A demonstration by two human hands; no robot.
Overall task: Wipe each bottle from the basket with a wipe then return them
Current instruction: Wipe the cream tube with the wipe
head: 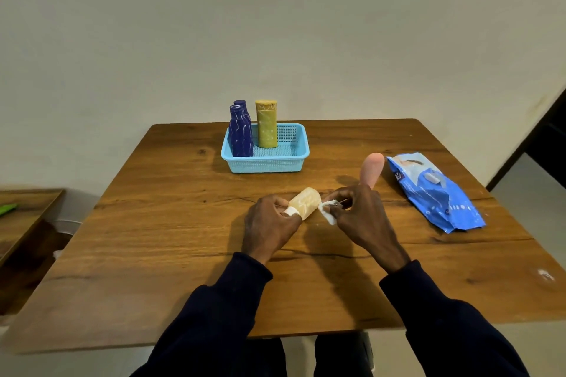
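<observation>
Head view: the blue basket on the far side of the table holds two dark blue bottles and a yellow bottle, all upright. Nearer, the left hand grips a pale bottle, fingers curled round its white-capped end. The right hand pinches a white wipe just beside that bottle. A pink bottle stands behind, near the blue wipe pack.

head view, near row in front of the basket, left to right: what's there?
left hand → pale bottle it grips → white wipe → right hand pinching it → blue wipes pack. Pink bottle left out: it overlaps the right hand.
</observation>
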